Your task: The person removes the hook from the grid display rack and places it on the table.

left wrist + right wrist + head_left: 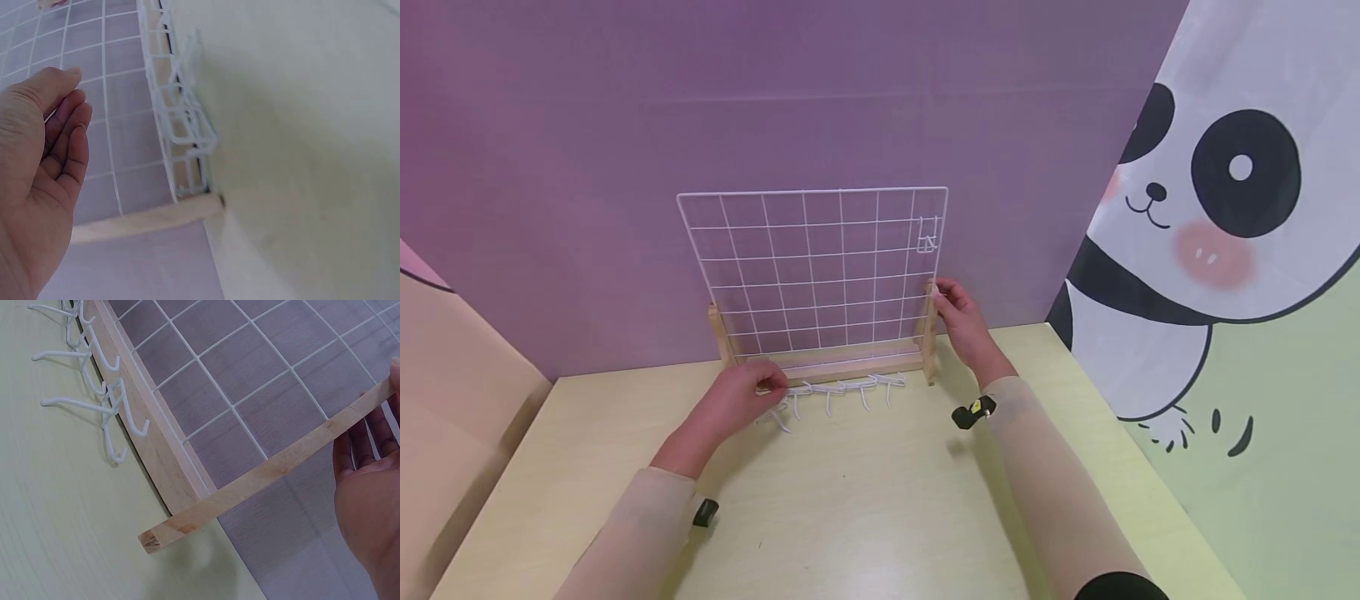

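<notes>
A white wire grid panel (823, 267) stands upright in a wooden stand (850, 365) at the back of the table. My right hand (966, 329) holds the stand's right post (269, 472), thumb at the front and fingers behind. Along the front of the base, several white wire hooks (827, 389) lie in a row on the table. Close to the row's left end is my left hand (737, 404); in the left wrist view its fingers (75, 150) are loosely curled with nothing between them. One white hook (927, 242) hangs at the grid's upper right.
The light wooden table (865, 517) reaches back to a purple wall (820, 100). A panda-printed wall panel (1232, 267) borders the right side. At the left stands a pale side surface (452, 400).
</notes>
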